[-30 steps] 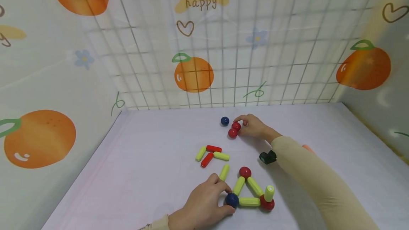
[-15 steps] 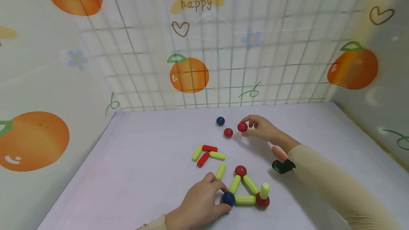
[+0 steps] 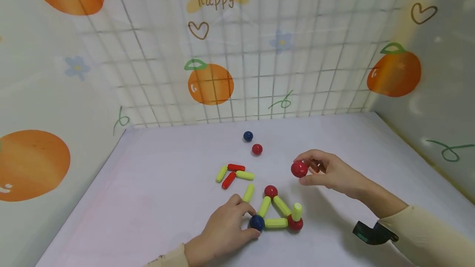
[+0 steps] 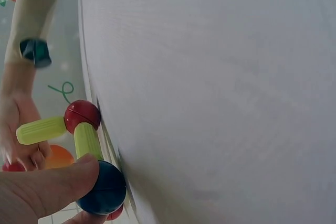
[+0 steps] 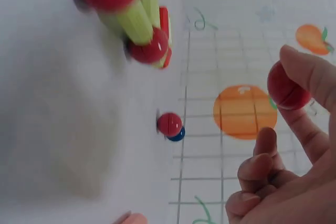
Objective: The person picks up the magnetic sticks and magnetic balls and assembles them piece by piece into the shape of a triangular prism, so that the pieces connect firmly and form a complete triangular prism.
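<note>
My left hand [image 3: 226,226] pinches a dark blue ball [image 3: 257,222] at the near left corner of a triangle of yellow-green rods. A red ball [image 3: 271,191] forms the far corner and another red ball [image 3: 295,223] the right one. From that right ball a yellow-green rod [image 3: 297,211] stands up. My right hand [image 3: 334,172] pinches a loose red ball [image 3: 299,169] between thumb and fingertips, raised over the table to the right of the triangle. In the right wrist view the held red ball [image 5: 287,86] sits between thumb and finger, other fingers curled below.
Beyond the triangle lie loose yellow-green rods [image 3: 245,175] and red rods [image 3: 229,180]. One more yellow-green rod [image 3: 248,193] lies by the left hand. Farther back are a blue ball [image 3: 248,136] and a red ball [image 3: 257,149]. A printed curtain [image 3: 159,81] encloses the table.
My right hand has taken one red ball away from the other at the back and brought it right and nearer. The left hand keeps its pinch on the blue ball.
</note>
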A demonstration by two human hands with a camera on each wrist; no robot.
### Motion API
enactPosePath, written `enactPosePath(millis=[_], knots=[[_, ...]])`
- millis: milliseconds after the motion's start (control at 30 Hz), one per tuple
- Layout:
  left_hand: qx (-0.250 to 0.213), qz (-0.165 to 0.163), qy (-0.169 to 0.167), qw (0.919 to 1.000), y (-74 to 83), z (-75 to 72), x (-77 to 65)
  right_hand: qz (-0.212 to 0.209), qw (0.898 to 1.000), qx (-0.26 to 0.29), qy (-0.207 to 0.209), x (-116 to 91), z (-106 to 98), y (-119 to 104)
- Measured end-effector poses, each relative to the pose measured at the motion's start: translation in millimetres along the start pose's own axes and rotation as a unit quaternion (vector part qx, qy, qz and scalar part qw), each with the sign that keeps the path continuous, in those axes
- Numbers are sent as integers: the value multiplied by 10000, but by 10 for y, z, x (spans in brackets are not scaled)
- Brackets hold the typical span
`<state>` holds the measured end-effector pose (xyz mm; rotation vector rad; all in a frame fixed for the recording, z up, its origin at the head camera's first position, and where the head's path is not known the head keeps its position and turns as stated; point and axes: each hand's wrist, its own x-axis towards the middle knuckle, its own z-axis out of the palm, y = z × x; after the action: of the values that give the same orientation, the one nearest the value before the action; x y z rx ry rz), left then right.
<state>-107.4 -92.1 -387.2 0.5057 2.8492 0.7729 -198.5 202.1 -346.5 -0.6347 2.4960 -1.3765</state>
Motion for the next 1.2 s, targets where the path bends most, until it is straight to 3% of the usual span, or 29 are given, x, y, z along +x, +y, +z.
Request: enactPosePath(millis=[300, 567, 1200], knots=[[119, 63, 143, 9998, -55, -49, 6, -468, 9988, -94, -117, -276, 180, -26], [78, 27, 78, 9999, -56, -43, 21, -479, 9983, -5, -320, -329, 218, -43], [-33, -10, 35, 10000, -6, -1, 13, -623, 9977, -191, -210, -405, 284, 32]])
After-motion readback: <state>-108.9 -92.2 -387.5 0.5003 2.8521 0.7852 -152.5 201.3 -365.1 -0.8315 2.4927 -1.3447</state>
